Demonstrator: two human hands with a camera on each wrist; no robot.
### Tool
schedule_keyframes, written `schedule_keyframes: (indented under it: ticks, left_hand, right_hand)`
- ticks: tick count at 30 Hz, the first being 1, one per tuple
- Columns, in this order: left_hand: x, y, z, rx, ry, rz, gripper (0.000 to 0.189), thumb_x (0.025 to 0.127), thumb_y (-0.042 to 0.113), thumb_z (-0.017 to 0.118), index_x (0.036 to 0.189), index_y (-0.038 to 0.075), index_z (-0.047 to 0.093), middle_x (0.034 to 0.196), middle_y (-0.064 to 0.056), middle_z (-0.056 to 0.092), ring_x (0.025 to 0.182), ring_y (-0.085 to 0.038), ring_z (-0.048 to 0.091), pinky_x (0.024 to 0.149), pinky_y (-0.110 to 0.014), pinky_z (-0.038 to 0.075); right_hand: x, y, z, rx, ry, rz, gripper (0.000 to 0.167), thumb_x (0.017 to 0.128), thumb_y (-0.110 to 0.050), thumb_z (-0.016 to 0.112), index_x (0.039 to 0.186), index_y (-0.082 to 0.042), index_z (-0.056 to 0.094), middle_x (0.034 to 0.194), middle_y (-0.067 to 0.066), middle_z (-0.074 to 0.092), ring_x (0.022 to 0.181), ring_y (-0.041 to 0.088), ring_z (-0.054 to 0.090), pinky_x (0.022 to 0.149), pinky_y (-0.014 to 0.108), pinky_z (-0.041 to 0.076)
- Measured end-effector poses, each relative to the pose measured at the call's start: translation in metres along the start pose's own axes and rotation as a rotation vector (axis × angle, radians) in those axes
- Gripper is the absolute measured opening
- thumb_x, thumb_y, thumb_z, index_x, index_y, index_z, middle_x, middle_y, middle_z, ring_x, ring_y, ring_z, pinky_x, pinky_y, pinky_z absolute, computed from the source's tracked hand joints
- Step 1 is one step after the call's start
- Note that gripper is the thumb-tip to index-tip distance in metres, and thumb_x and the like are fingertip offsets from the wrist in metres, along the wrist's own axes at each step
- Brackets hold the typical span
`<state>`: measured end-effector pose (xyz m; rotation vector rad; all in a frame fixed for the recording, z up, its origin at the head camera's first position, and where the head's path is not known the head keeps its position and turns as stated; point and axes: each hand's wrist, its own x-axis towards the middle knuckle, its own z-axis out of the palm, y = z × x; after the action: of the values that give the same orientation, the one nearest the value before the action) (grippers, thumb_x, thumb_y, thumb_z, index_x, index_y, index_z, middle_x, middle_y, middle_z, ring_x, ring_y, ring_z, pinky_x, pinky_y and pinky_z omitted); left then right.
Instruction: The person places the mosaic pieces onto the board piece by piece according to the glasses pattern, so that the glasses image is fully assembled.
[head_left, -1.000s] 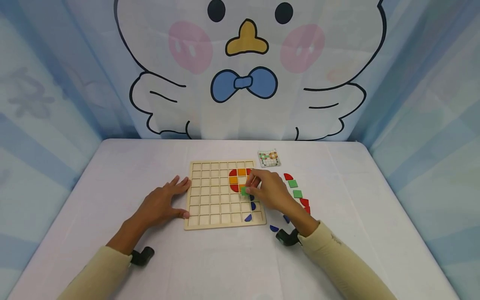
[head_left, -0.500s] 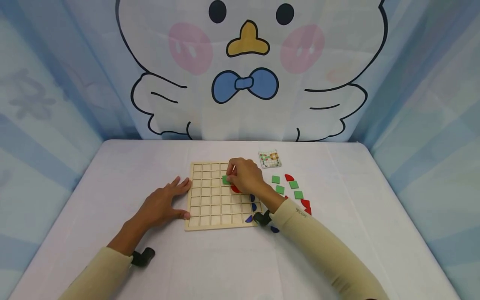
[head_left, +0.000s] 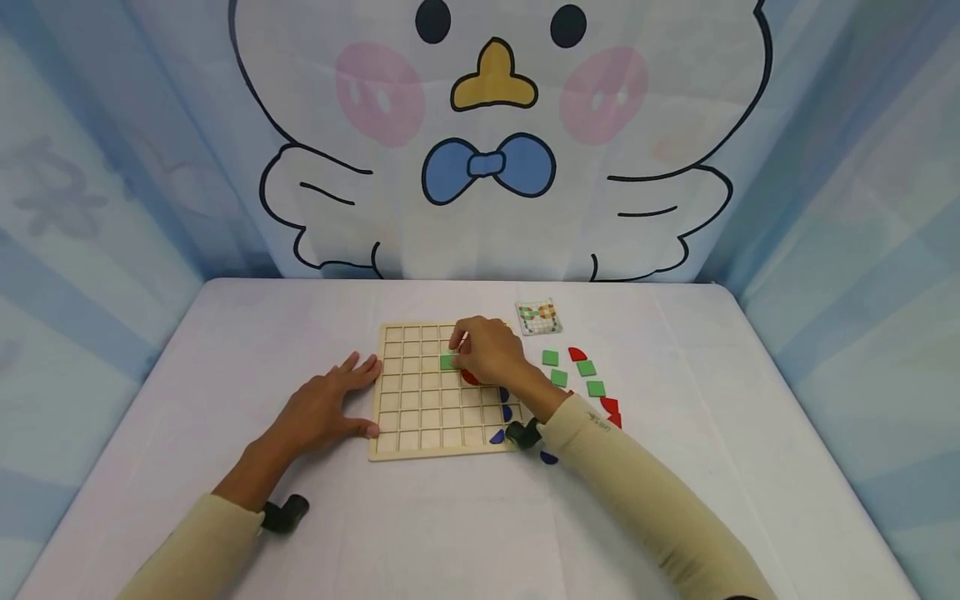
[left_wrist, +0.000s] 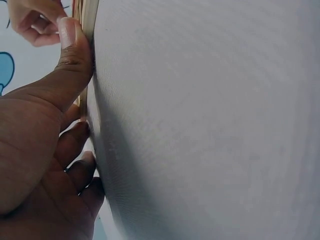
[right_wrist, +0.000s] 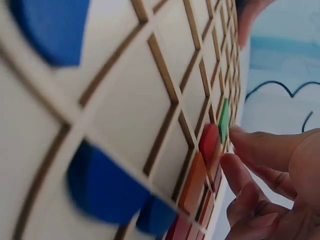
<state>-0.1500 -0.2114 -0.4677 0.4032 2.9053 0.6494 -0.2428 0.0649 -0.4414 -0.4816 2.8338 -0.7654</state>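
The wooden grid board [head_left: 420, 400] lies flat on the white table. My left hand [head_left: 322, 408] rests at its left edge, thumb and fingers spread along the side; the left wrist view shows the thumb [left_wrist: 75, 60] against the frame. Over the board's upper part is my right hand [head_left: 491, 354]. Its thumb tip touches a green square tile [right_wrist: 224, 120] lying in a grid cell, while the other fingers are bent and apart from the tile. Beside that tile sit a red piece [right_wrist: 210, 142] and an orange tile [right_wrist: 193, 182], mostly covered by my hand in the head view.
Blue pieces [head_left: 507, 413] lie on the board's right side. Right of it are loose green squares [head_left: 558, 378], red pieces [head_left: 610, 406] and a blue piece [head_left: 549, 457]. A small pattern card [head_left: 538, 317] lies behind. My right forearm crosses the board's right edge.
My right hand has carried the green tile leftward over the board, then down into a cell left of the red and orange pieces. My left hand has stayed at the edge.
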Motion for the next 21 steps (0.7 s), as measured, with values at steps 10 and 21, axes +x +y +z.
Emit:
schedule_keyframes:
  ticks: [10,21]
  left_hand:
    - [0.000,0.001,0.001,0.014,-0.010,-0.019,0.109,0.076,0.047,0.093,0.165,0.017,0.038,0.172,-0.013,0.034,0.157,-0.051,0.033,0.122,-0.073,0.033]
    - [0.000,0.002,0.001,0.012,-0.008,-0.021,0.109,0.075,0.048,0.093,0.165,0.017,0.038,0.172,-0.013,0.034,0.156,-0.052,0.034,0.120,-0.074,0.034]
  right_hand:
    - [-0.021,0.048,-0.038,0.005,0.079,0.173,0.024,0.093,-0.026,0.085,0.114,-0.019,0.075,0.100,0.004,0.073,0.091,0.024,0.064,0.073,0.034,0.052]
    - [-0.042,0.102,-0.068,-0.079,0.033,0.333,0.035,0.092,-0.029,0.084,0.124,-0.018,0.072,0.108,0.010,0.072,0.096,0.029,0.064,0.080,0.040,0.053]
